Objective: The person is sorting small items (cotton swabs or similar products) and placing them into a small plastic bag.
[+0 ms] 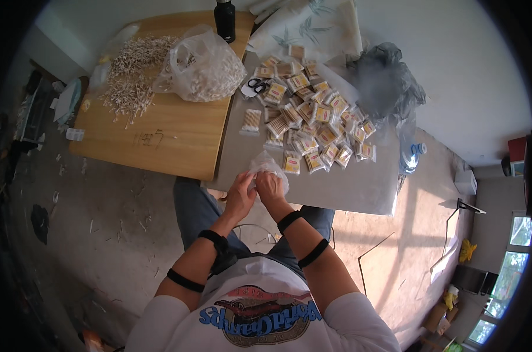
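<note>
Left hand [240,195] and right hand [270,188] pinch plastic bag [266,161] (thin-looking; best tugged gently) at near edge of desk [348,193].

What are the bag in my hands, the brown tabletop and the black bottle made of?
The bag: likely translucent plastic film, from its crinkled, whitish look. The brown tabletop: probably wood or wood-look laminate, smooth, from its warm colour and sheen. The black bottle: coated metal or plastic; its dark, smooth surface leaves that open.

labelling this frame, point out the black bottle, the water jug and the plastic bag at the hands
Black bottle [225,23], head view, on its body
Water jug [408,161], head view, on its side
Plastic bag [264,159], head view, upper part
</note>
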Motion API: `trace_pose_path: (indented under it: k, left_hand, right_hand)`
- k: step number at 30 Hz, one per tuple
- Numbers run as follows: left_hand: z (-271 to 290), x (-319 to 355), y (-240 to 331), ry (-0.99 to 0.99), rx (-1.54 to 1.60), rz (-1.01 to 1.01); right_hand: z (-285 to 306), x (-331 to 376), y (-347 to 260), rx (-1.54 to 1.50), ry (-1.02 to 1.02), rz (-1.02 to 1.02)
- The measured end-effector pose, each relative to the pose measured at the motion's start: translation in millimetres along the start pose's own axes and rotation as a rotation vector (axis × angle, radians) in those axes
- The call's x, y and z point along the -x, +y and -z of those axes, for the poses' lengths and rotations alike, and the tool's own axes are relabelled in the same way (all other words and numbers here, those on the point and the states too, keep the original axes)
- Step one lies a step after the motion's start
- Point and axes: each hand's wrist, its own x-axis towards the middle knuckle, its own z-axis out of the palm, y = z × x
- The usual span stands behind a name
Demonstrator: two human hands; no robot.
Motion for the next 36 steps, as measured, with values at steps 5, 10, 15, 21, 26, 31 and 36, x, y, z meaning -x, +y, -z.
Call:
trace_pose_path:
  k: [5, 10, 15, 21, 26, 31, 36]
  left_hand:
    - [12.7, 2.5, -18.1, 0.021, 0.106, 0.091]
    - [23.0, -1.6, 6.3, 0.052, 0.023, -0.001]
    - [22.8, 7.5, 6.3, 0.061, 0.083, 0.098]
    - [10.3, 17.3, 1.7, 0.241, 0.016, 0.111]
    - [1.1, 17.2, -1.7, 0.153, 0.123, 0.368]
    - [-2.3, 16.3, -13.8, 0.153, 0.168, 0.331]
    - [-4.6, 12.4, -7.3, 0.152, 0.19, 0.33]
  right_hand:
    - [65.1, 36.9, -2.1, -0.384, 0.572, 0.101]
    - [29.9, 21.1, 87.9, -0.637, 0.425, -0.662]
    - [3.4, -6.9, 88.5, -0.449, 0.342, -0.752]
    - [-2.1, -6.7, 90.6, -0.666, 0.193, -0.828]
    - [24.3, 24.2, 81.6, -1.041, 0.122, -0.896]
    - [71.8, 59.2, 46.4, -1.711, 0.21, -0.511]
    - [73.7, 50.7, 37.0, -1.407, 0.069, -0.21]
